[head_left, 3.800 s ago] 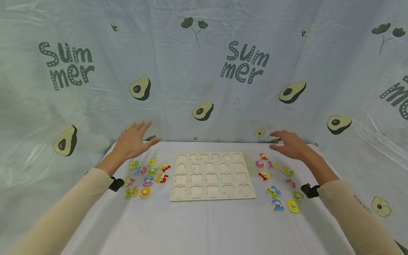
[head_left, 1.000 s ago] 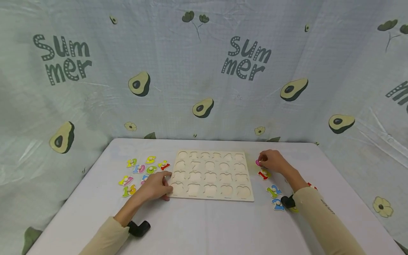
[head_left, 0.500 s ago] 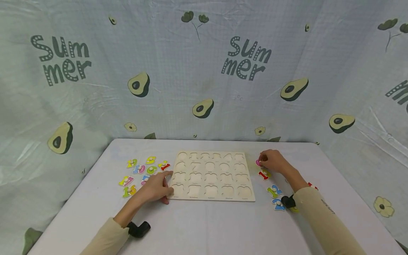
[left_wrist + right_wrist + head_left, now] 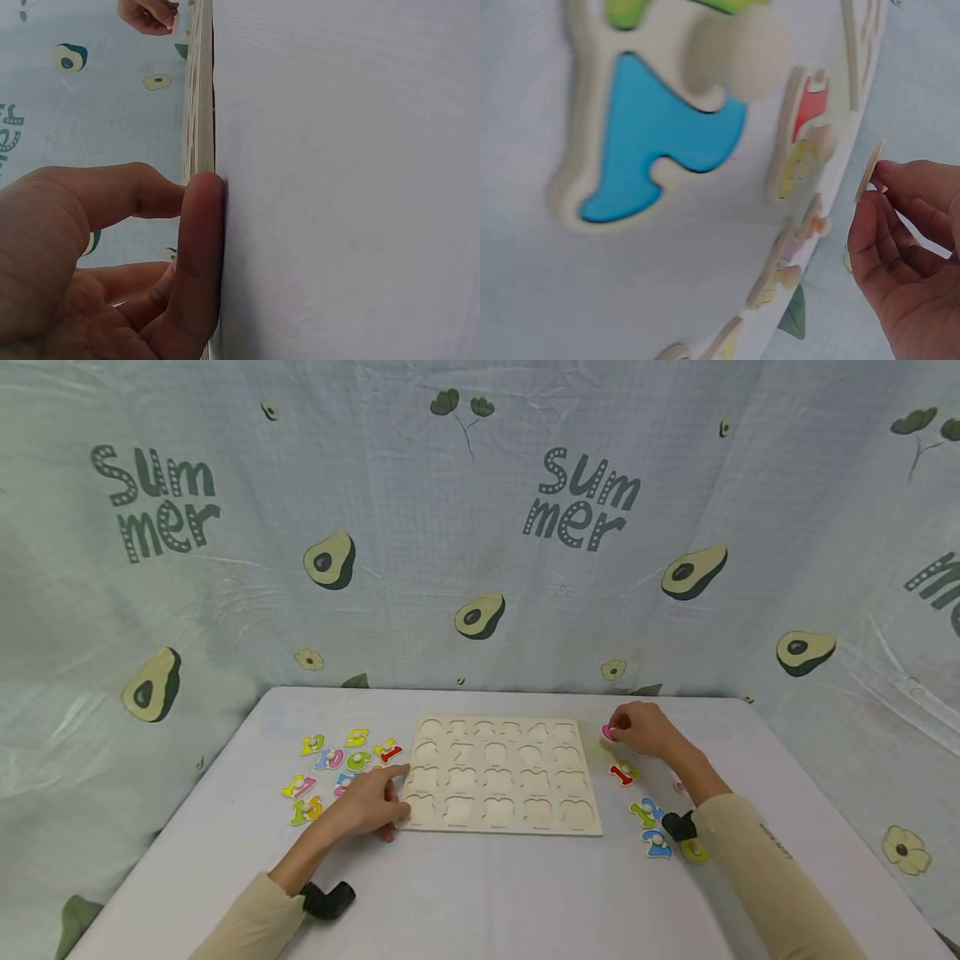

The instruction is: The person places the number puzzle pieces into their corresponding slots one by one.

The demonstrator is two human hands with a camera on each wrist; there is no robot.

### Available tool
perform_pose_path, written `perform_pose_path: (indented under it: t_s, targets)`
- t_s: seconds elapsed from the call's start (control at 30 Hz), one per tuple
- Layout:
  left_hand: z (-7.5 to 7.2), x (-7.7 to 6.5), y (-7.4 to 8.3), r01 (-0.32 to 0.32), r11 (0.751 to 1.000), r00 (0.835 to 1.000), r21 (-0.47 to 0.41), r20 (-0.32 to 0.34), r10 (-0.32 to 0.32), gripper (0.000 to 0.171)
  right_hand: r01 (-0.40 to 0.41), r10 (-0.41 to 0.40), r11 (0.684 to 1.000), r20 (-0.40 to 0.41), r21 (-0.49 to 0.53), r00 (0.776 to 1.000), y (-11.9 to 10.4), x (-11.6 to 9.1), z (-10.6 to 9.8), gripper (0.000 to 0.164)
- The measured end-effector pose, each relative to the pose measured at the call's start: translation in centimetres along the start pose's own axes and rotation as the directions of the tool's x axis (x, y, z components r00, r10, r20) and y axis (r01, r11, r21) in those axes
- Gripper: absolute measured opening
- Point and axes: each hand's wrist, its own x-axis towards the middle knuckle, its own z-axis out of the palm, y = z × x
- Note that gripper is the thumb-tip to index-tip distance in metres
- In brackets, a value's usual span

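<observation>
Pinching flat magenta wooden piece [image 4: 607,732] with right hand [image 4: 647,730], left hand [image 4: 365,803] gripping beige rectangular wooden board [image 4: 497,766], board between hands

The pink piece [image 4: 607,733] is raised near the board [image 4: 515,785].

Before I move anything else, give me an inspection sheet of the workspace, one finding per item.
Surface: white table, bare in front of the board.
Job's things: puzzle board flat, its visible recesses unfilled; number pieces lie loose to its left and right, some hidden by the left hand and right forearm.
Clutter: nothing seen.
Left hand: thumb and fingers at the board's near left corner, touching it.
Right hand: pinches a magenta piece, apparently lifted; its number can't be read.
Cables: nothing seen.
Surroundings: pale backdrop printed with avocados, flowers and "summer".
</observation>
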Motion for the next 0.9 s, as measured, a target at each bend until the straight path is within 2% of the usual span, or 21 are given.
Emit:
perform_pose_path:
  t_s: [0.2, 0.37, 0.43, 0.77, 0.9]
  targets:
    - [0.0, 0.1, -0.3, -0.007, 0.999, 1.0, -0.036, 0.004, 0.008, 0.071, 0.062, -0.062, 0.998, -0.023, 0.005, 0.998, -1.1, 0.3, -0.7, 0.017]
    - [0.0, 0.1, -0.4, -0.025, 0.999, 1.0, -0.043, 0.0, 0.025, 0.071, 0.045, -0.046, 0.999, -0.015, -0.002, 0.999, -2.9, 1.2, -1.1, 0.019]
    - [0.1, 0.2, -0.3, -0.026, 0.999, 1.0, -0.046, -0.003, 0.025, 0.071, 0.062, -0.062, 0.998, -0.015, -0.006, 0.998, -3.6, 1.7, -1.2, 0.018]
    - [-0.1, 0.4, -0.5, -0.047, 0.996, 0.999, -0.077, -0.001, 0.047, 0.073, 0.159, -0.158, 0.987, -0.045, 0.014, 0.986, -8.4, 4.1, -0.6, 0.015]
    - [-0.1, 0.3, -0.4, -0.054, 0.997, 0.999, -0.058, 0.001, 0.054, 0.073, 0.179, -0.178, 0.983, -0.035, 0.036, 0.983, -10.4, 5.1, -0.1, 0.015]
